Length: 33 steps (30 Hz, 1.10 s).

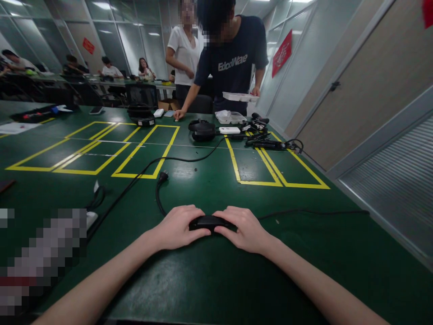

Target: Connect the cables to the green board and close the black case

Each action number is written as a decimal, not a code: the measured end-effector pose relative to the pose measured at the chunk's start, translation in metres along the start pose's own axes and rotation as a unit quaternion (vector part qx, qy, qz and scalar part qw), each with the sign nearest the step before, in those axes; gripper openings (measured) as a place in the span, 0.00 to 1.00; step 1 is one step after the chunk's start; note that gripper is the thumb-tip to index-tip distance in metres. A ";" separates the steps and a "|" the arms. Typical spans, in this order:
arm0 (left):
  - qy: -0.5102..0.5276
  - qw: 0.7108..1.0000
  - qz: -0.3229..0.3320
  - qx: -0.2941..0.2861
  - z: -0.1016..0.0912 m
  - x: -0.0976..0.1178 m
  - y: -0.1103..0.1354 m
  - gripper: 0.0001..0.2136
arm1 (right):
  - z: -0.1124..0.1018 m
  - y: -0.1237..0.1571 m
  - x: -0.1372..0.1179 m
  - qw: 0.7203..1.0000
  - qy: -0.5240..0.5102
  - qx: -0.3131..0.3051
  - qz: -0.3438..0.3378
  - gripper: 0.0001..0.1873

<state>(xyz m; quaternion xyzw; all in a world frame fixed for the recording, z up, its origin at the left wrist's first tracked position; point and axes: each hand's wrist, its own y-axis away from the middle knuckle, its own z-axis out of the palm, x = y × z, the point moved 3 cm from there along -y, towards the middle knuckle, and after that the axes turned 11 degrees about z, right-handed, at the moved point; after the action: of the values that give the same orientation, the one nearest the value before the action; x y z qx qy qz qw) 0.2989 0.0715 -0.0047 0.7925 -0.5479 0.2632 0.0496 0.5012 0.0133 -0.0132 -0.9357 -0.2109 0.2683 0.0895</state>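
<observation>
1. Left hand (177, 227) and right hand (244, 229) together grasp one black power adapter (210, 222), near centre.
2. One plug (163, 176) lies farther left.
3. Far, right of centre: one clear plastic tray (231, 118) on the table (203, 189), one white tray (239, 97) held by a person (233, 49); contents unclear.

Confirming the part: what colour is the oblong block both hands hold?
Black oblong block, clearest in the head view.

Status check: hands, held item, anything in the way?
Left hand and right hand: both gripping. Black oblong plastic adapter: held between them. Black power plug: ahead of left hand, clear of both.
</observation>
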 end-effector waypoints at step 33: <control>-0.006 1.000 0.008 0.005 -0.003 0.007 0.000 0.14 | -0.002 0.003 -0.007 0.996 0.015 0.035 -0.086 0.25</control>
<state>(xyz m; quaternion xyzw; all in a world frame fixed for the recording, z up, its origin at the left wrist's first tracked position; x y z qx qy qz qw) 0.3000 0.0666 0.0012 0.7900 -0.5530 0.2617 0.0404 0.4985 0.0072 -0.0094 -0.9144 -0.2795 0.2527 0.1482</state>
